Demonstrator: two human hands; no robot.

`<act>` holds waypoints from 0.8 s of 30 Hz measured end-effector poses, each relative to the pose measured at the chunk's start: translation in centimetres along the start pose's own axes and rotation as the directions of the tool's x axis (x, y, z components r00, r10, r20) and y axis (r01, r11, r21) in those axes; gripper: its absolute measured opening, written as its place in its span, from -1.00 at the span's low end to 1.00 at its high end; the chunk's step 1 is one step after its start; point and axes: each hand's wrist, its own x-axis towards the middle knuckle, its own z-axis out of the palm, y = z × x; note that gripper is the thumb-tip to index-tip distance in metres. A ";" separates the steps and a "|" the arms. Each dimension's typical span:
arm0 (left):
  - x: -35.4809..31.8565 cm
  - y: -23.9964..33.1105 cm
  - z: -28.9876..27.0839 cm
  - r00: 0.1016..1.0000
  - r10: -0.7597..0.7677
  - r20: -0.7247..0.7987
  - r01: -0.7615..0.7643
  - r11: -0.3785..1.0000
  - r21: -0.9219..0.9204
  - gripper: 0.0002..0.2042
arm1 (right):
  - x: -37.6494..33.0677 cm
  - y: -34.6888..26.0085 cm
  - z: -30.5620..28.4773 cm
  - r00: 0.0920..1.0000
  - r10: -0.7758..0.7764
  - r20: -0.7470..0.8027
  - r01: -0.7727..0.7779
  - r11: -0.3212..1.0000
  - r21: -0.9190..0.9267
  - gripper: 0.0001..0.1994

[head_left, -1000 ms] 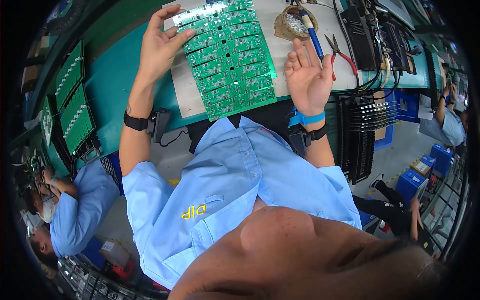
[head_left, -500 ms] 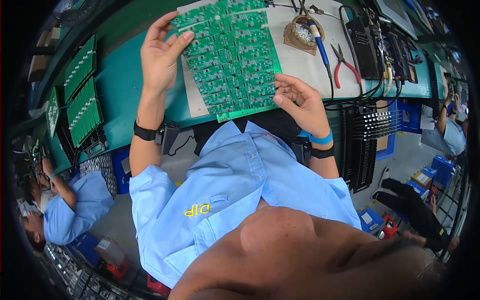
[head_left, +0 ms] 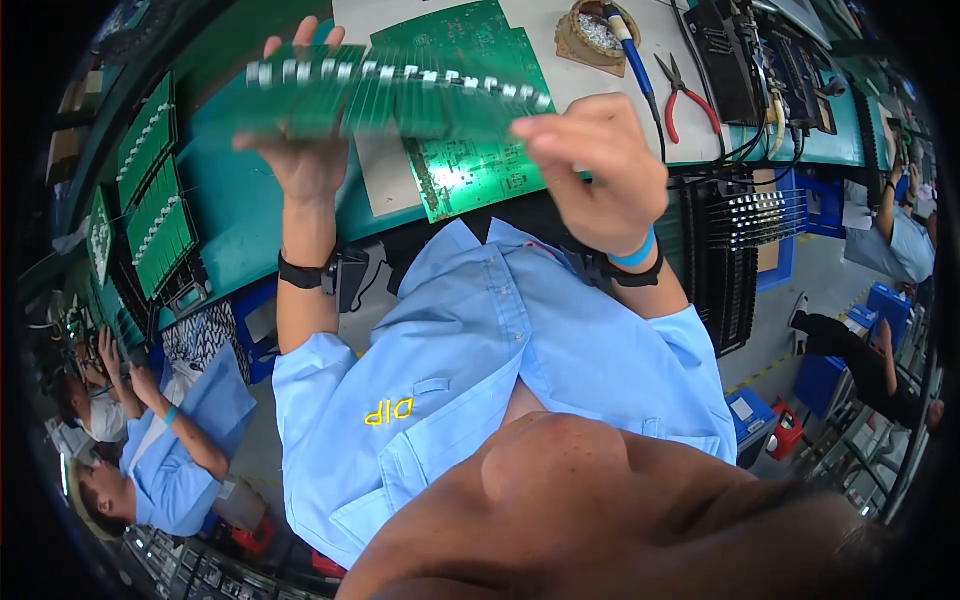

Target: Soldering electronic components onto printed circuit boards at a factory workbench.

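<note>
A green circuit board panel [head_left: 420, 108], with a row of white connectors along it, is held up and tilted above the bench, smeared by motion. My left hand [head_left: 312, 170] grips its left part from behind and below, with fingertips showing past the far edge. At the right end, my right hand [head_left: 605, 175] is closed with its fingers at the panel's corner. Beneath the raised panel, a flat green board [head_left: 485, 180] lies on the white sheet, shining with reflected light.
Right of the boards lie a soldering iron with a blue handle [head_left: 630, 55], red-handled pliers [head_left: 690, 115] and a round tub [head_left: 590, 30] of shiny bits. Finished-looking panels [head_left: 165, 235] stand in a rack at left. Cables run along the right; co-workers sit on both sides.
The panel has been lifted and turned over, so its connector side shows. The green board under it has come into view. My left hand now supports it from below.
</note>
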 end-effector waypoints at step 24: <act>-3.7 -0.5 -1.1 0.979 -0.089 -0.182 0.028 0.949 -0.314 0.09 | -1.0 0.1 2.6 0.991 0.007 0.135 -0.008 1.000 0.007 -0.59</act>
